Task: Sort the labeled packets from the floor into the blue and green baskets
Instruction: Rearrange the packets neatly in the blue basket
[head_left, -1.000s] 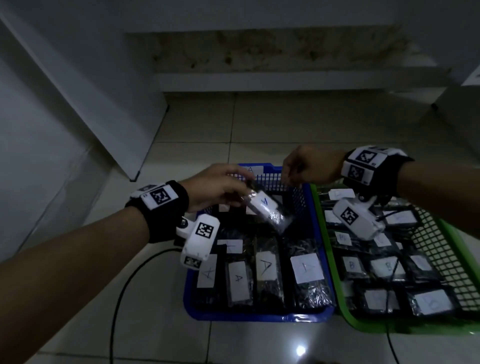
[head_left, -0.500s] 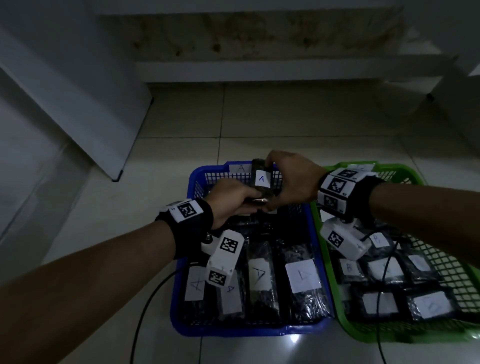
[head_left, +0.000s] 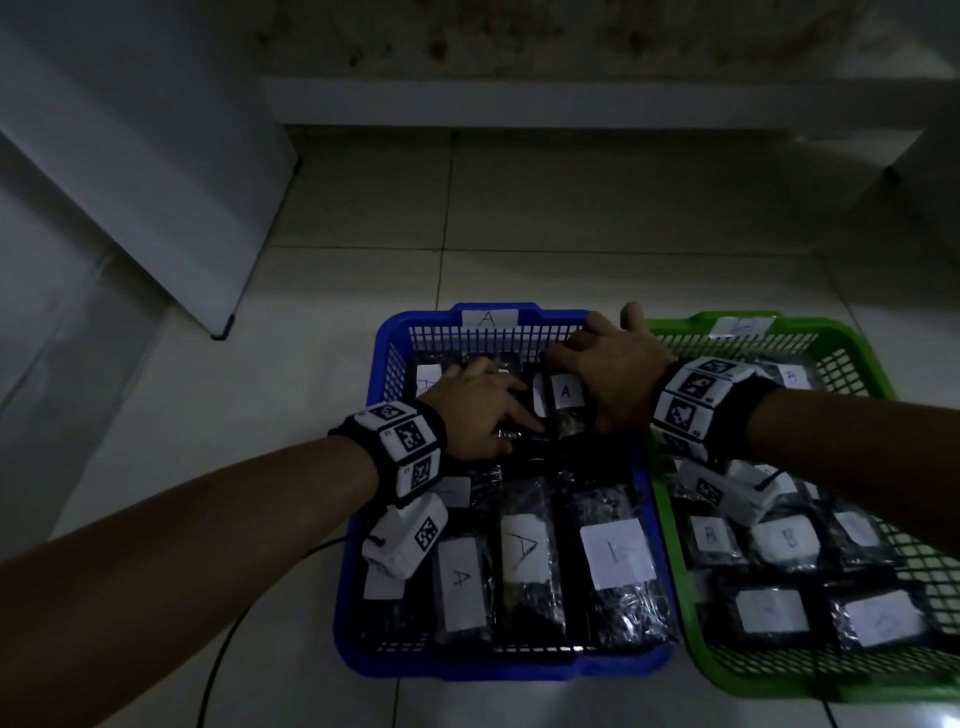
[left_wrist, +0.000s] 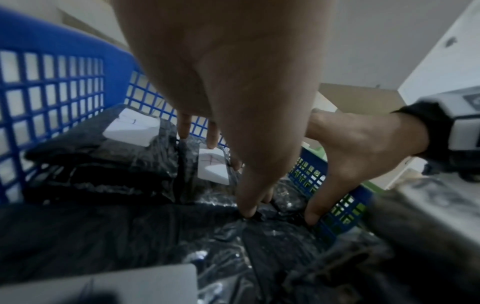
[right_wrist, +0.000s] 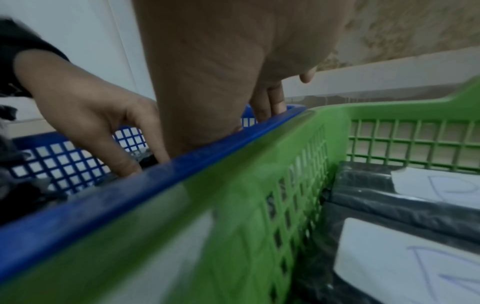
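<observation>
The blue basket (head_left: 493, 666) holds several black packets with white "A" labels, and the green basket (head_left: 685, 322) to its right holds several marked "B". Both hands are down in the far end of the blue basket. Between them lies one packet labelled A (head_left: 565, 392). My left hand (head_left: 493, 395) rests on the packets with its fingers stretched out, and in the left wrist view the thumb tip (left_wrist: 249, 214) touches black wrap. My right hand (head_left: 587, 384) lies over that packet's right side, fingers straight toward the basket's back wall (right_wrist: 249, 115). No packets are visible on the floor.
The two baskets stand side by side on pale floor tiles, touching along their long rims (right_wrist: 130, 195). A black cable (head_left: 218, 649) runs over the floor left of the blue basket. A white board (head_left: 156, 182) leans at the left, and a low ledge (head_left: 571, 104) crosses the back.
The A packet that both hands held above the basket's far end has come down into the blue basket. Both hands have dropped with it, and their fingers have straightened.
</observation>
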